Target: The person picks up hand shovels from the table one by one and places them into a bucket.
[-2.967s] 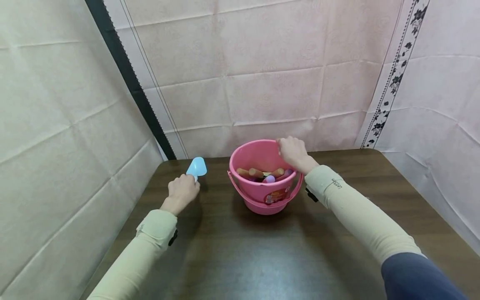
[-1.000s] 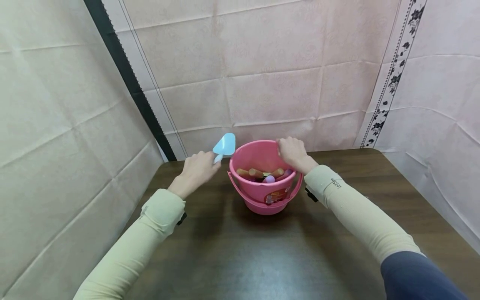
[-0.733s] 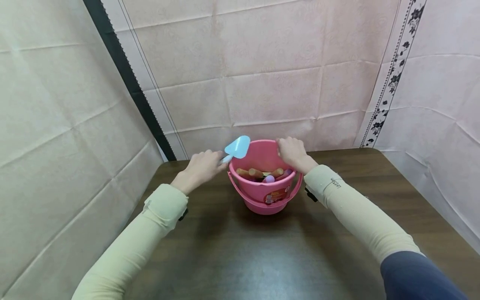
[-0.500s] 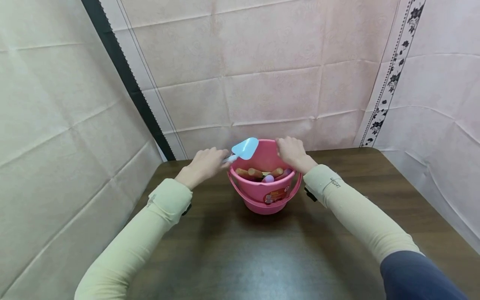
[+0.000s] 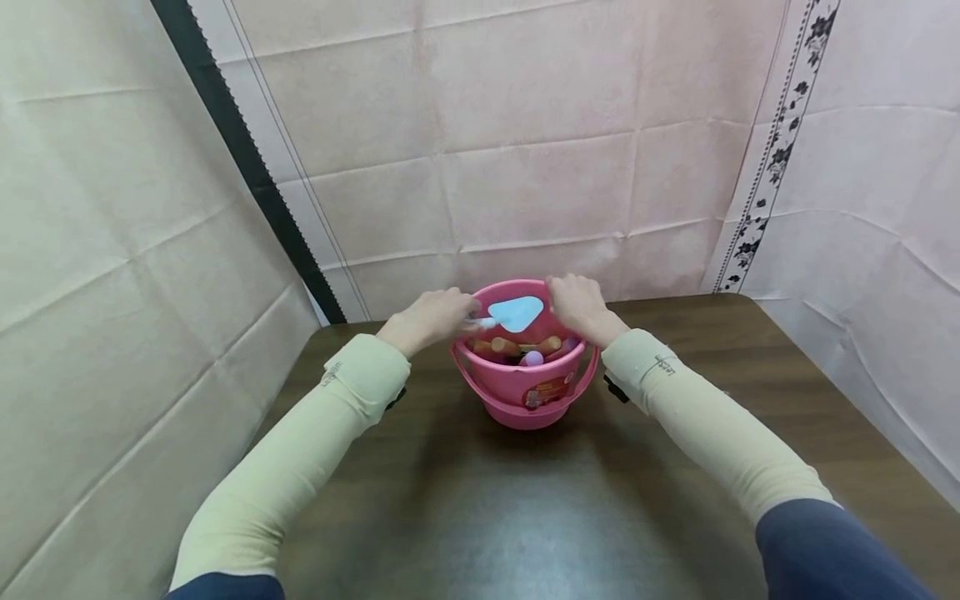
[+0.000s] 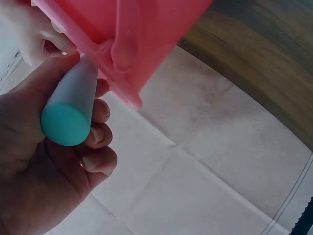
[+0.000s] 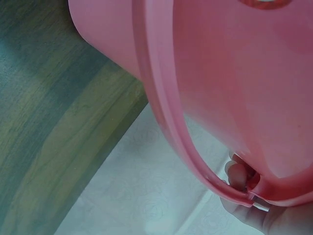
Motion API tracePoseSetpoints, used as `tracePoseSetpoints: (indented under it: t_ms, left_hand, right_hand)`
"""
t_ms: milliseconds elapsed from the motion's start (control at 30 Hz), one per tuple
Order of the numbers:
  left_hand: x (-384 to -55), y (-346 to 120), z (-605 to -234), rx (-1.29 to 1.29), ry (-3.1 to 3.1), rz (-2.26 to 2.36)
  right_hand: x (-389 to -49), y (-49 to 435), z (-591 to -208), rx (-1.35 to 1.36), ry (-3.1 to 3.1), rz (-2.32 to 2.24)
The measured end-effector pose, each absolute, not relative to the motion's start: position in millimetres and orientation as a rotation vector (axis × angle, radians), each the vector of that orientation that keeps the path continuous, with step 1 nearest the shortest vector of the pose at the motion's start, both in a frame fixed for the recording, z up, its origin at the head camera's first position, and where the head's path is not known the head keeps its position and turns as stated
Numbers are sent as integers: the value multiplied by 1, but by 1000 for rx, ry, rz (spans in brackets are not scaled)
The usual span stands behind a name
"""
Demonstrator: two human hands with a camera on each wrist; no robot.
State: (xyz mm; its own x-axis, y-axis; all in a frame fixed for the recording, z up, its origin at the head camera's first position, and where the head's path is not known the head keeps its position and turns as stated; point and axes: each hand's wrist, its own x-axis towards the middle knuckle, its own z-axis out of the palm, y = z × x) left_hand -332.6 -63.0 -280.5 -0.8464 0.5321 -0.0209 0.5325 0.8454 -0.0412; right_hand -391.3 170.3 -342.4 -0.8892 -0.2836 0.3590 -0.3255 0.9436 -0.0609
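A pink toy bucket (image 5: 504, 383) with a red label stands near the table's far edge, its handle (image 7: 161, 88) hanging down at the front. My left hand (image 5: 435, 318) grips a small trowel (image 5: 516, 314) with a light-blue blade, which lies over the bucket's opening from the left. In the left wrist view, fingers and thumb wrap the pale handle, whose teal end (image 6: 66, 124) faces the camera, beside the bucket's rim. My right hand (image 5: 576, 305) holds the bucket's right rim; in the right wrist view its fingers (image 7: 238, 175) curl round the rim by the handle joint.
Inside the bucket are several brown handle ends (image 5: 505, 346) and a purple rounded tip (image 5: 532, 358). The dark wooden table (image 5: 480, 517) extends in front and to both sides. Pale cloth walls (image 5: 540, 167) rise behind and on both sides.
My left hand has carried the trowel from the bucket's left, up and rightward, until its blade is over the opening. The blade now points right. My right hand stays on the rim.
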Motion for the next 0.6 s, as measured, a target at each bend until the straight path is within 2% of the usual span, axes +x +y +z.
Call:
tracePoseSetpoints:
  t_ms: [600]
  left_hand:
    - [-354, -33, -290, 809, 2876, -91]
  right_hand:
    - [-392, 170, -343, 427, -2754, 151]
